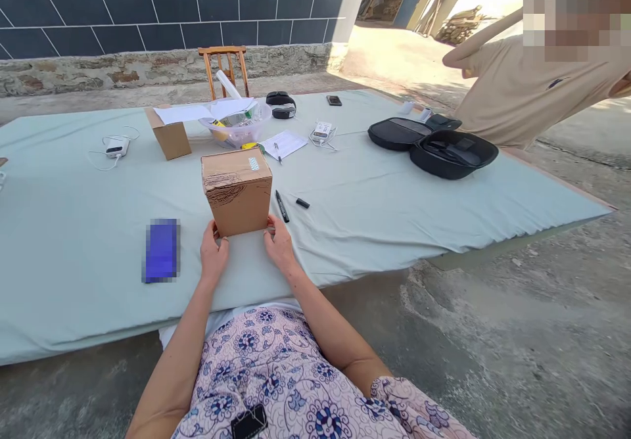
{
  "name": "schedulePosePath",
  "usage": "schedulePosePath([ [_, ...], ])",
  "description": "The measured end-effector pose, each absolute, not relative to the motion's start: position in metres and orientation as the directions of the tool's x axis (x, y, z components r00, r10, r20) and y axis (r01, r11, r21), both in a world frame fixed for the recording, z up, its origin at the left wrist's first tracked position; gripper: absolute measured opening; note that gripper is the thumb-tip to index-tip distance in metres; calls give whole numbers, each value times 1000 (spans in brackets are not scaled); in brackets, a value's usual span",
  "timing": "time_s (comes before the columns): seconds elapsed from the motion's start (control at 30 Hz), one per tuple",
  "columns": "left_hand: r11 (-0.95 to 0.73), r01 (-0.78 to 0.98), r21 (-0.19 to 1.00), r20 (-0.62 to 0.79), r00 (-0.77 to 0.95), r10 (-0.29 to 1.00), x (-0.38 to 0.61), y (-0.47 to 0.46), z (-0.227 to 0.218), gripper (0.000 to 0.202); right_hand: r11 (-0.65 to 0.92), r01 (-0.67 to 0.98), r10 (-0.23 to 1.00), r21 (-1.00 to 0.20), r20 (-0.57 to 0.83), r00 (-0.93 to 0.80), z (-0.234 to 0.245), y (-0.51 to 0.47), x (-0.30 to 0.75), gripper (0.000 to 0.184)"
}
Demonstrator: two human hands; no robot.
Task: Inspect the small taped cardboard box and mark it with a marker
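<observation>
A brown cardboard box (241, 206) stands upright on the cloth-covered table in front of me, with dark scribbled lines across its top front edge. My left hand (213, 252) grips its lower left corner, and my right hand (279, 242) grips the lower right one. The fingertips of both hands are partly hidden by the box. Just right of the box lies a black marker (282, 206), with its black cap (302, 203) lying apart from it. To the left of my left hand is a blurred blue rectangular item (162, 250).
Behind the box are a plastic basket (234, 135) of odds and ends, a second cardboard box (170, 138), paper (288, 148) with a pen, and white power banks (117, 146) with cables. An open black case (453, 156) lies at the right, near a person (522, 91) in beige.
</observation>
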State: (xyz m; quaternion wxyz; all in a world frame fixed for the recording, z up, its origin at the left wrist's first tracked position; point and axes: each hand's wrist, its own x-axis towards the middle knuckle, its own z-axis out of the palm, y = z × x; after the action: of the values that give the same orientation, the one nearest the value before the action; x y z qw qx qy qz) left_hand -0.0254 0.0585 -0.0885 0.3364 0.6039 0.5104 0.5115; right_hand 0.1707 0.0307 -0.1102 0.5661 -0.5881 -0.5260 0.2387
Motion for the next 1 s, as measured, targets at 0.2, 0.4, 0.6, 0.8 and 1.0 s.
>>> schedulePosePath([
  [0.2,-242,264,934,265,-54,963,-25,58,-89,59,173,341,897,-924,291,333,-105,26,170,57],
  [0.4,-245,246,938,267,-60,962,-25,58,-90,60,157,341,898,-927,278,342,-106,27,171,56],
  [0.6,-251,230,940,269,-54,961,-24,56,-90,60,162,347,891,-924,289,351,-107,26,170,55],
  [0.8,-241,213,947,258,-56,965,-23,56,-90,60,156,358,887,-920,290,359,-108,26,171,55],
  [1.0,-228,199,953,243,-54,968,-22,55,-91,60,149,364,894,-919,283,348,-108,25,174,56],
])
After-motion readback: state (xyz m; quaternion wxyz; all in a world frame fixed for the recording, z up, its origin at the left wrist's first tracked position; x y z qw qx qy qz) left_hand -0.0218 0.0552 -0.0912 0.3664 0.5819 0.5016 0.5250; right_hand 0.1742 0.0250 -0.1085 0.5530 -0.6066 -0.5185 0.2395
